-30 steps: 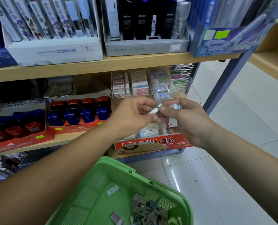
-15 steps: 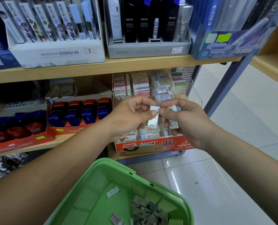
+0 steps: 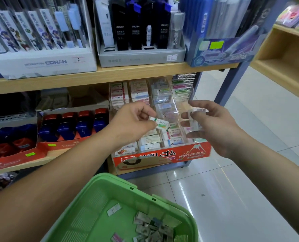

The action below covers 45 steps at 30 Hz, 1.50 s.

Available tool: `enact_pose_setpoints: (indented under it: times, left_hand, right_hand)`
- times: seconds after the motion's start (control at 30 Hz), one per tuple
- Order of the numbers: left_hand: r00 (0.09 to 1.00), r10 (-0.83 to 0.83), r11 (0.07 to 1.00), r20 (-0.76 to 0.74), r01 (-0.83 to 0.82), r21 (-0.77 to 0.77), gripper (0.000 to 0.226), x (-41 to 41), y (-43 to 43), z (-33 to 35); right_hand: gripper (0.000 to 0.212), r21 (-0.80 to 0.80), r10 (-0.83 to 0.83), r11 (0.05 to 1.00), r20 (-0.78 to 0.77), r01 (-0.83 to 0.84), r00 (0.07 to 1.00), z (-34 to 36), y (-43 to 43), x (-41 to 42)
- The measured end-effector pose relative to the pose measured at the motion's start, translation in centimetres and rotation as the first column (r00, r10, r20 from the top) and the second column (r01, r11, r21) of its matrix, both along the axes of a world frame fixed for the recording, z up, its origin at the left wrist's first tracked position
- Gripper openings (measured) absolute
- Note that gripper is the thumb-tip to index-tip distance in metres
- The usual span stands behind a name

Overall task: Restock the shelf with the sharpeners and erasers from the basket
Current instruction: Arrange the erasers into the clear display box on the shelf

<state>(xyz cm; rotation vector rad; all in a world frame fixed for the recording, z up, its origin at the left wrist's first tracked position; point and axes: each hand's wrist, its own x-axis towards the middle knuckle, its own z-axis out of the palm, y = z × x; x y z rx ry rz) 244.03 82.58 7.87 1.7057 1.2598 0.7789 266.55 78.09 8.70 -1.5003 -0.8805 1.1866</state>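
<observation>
The left hand (image 3: 131,121) pinched one eraser (image 3: 160,123) between thumb and forefinger. The eraser was a small white block in a paper sleeve with a green stripe and dark print. It was held flat, its free end pointing right, in front of the eraser display (image 3: 162,103).

The right hand (image 3: 213,126) was curled round a small stack of wrapped erasers (image 3: 194,120). These were white and blurred, so their count could not be told. The two hands were apart, with a gap between them.

The eraser display was a clear rack with several compartments on the lower shelf (image 3: 58,155). Stacked erasers with pink, blue and green labels filled the compartments. A red carton (image 3: 162,155) marked "HARD ERASER" stood at the rack's front.

To the left of the rack, red and blue sharpeners (image 3: 75,125) stood in rows in a red Faber-Castell carton (image 3: 14,161).

The green basket (image 3: 113,178) sat below the hands at the bottom of the view. A heap of loose erasers (image 3: 152,227) lay in its right corner. One white eraser (image 3: 113,209) lay apart from the heap.

The upper shelf (image 3: 110,75) carried a white "CONAN" box (image 3: 44,62) and a grey tray (image 3: 141,57) of black lead cases.
</observation>
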Motion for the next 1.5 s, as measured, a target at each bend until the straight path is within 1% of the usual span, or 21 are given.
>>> enact_pose_setpoints:
  times: [0.1,0.17,0.23,0.3,0.33,0.4,0.47,0.53,0.63,0.8,0.9,0.97,1.13,1.17,1.2,1.23,1.27,1.3,1.33,1.4,1.5]
  left_hand:
    - [1.0,-0.014,0.999,-0.002,0.014,0.033,0.017,2.4,0.6,0.1]
    - [1.0,-0.015,0.999,-0.015,0.015,0.045,0.016,4.0,1.3,0.0]
    - [0.995,-0.033,0.997,-0.091,0.039,0.061,0.016,5.1,2.0,-0.5]
    - [0.976,-0.065,0.993,-0.208,0.083,0.081,0.019,5.5,2.4,-1.3]
    - [0.964,-0.065,0.991,-0.259,0.093,0.099,0.02,5.5,2.6,-1.6]
    - [0.941,-0.038,0.984,-0.337,0.094,0.149,0.018,5.1,2.9,-2.1]
    - [0.931,-0.018,0.981,-0.365,0.087,0.172,0.014,4.7,2.9,-2.1]
    - [0.939,-0.062,0.984,-0.338,0.113,0.136,0.011,4.8,2.6,-2.1]
    - [0.956,-0.14,0.989,-0.257,0.149,0.015,0.007,4.8,1.8,-2.3]
    - [0.91,-0.265,0.964,-0.32,0.261,-0.056,0.01,4.3,1.2,-2.6]
    - [0.865,-0.273,0.956,-0.421,0.293,-0.018,0.01,4.2,0.7,-2.7]
    - [0.83,-0.261,0.945,-0.492,0.323,0.043,0.011,4.2,0.5,-2.6]
    - [0.799,-0.271,0.925,-0.536,0.37,0.083,0.021,3.8,0.1,-2.2]
    - [0.812,-0.244,0.928,-0.531,0.355,0.115,0.024,3.8,0.0,-2.0]
    - [0.85,-0.215,0.937,-0.481,0.318,0.143,0.028,3.9,-0.1,-1.8]
    - [0.905,-0.193,0.955,-0.379,0.262,0.14,0.032,4.1,-0.3,-1.5]
    - [0.955,-0.176,0.974,-0.239,0.204,0.097,0.035,4.4,-0.5,-1.1]
    - [0.981,-0.163,0.986,-0.104,0.167,0.027,0.037,4.6,-0.6,-0.7]
    - [0.988,-0.155,0.988,-0.008,0.154,-0.03,0.037,4.8,-0.8,-0.2]
    - [0.984,-0.173,0.983,0.048,0.176,-0.058,0.036,4.8,-1.0,0.7]
    - [0.981,-0.194,0.98,0.012,0.194,-0.03,0.024,3.8,-1.0,1.4]
  right_hand:
    - [0.016,-0.027,-0.085,0.996,-0.024,0.085,0.996,0.1,-0.9,1.9]
    - [0.016,-0.069,-0.103,0.993,-0.118,0.095,0.988,0.2,-1.5,2.9]
    - [0.024,-0.093,-0.107,0.992,-0.234,0.087,0.966,0.4,-1.8,3.7]
    - [0.03,-0.091,-0.111,0.992,-0.298,0.088,0.948,0.5,-1.8,4.1]
    - [0.031,-0.088,-0.109,0.992,-0.304,0.086,0.946,0.4,-1.7,4.1]
    - [0.027,-0.083,-0.102,0.993,-0.265,0.082,0.959,0.1,-1.5,3.7]
    - [0.021,-0.07,-0.114,0.992,-0.224,0.101,0.968,-0.2,-1.3,3.3]
    - [0.019,-0.053,-0.13,0.991,-0.221,0.121,0.967,-0.3,-1.1,3.0]
    - [0.019,-0.054,-0.114,0.993,-0.228,0.105,0.967,-0.5,-0.9,2.6]
    - [0.018,-0.09,-0.051,0.995,-0.226,0.031,0.973,-0.7,-1.0,2.3]
    - [0.018,-0.095,-0.052,0.995,-0.23,0.031,0.972,-0.7,-1.1,2.2]
    - [0.018,-0.103,-0.056,0.994,-0.231,0.033,0.971,-0.7,-1.0,2.2]
    - [0.022,-0.091,-0.007,0.996,-0.23,-0.015,0.973,-0.6,-1.0,1.9]
    - [0.022,-0.083,0.001,0.996,-0.219,-0.02,0.976,-0.6,-1.0,1.9]
    - [0.023,-0.079,0.006,0.997,-0.206,-0.023,0.979,-0.7,-0.9,1.8]
    - [0.023,-0.077,0.01,0.997,-0.194,-0.026,0.981,-0.7,-0.9,1.8]
    - [0.025,-0.075,0.014,0.997,-0.188,-0.029,0.982,-0.6,-0.9,1.7]
    - [0.026,-0.074,0.017,0.997,-0.186,-0.032,0.982,-0.6,-0.9,1.6]
    - [0.026,-0.077,0.023,0.996,-0.187,-0.038,0.982,-0.6,-0.8,1.5]
    - [0.025,-0.066,0.061,0.995,-0.179,-0.074,0.982,-0.5,-0.8,1.2]
    - [0.023,-0.047,0.102,0.993,-0.137,-0.11,0.985,-0.4,-0.6,0.2]
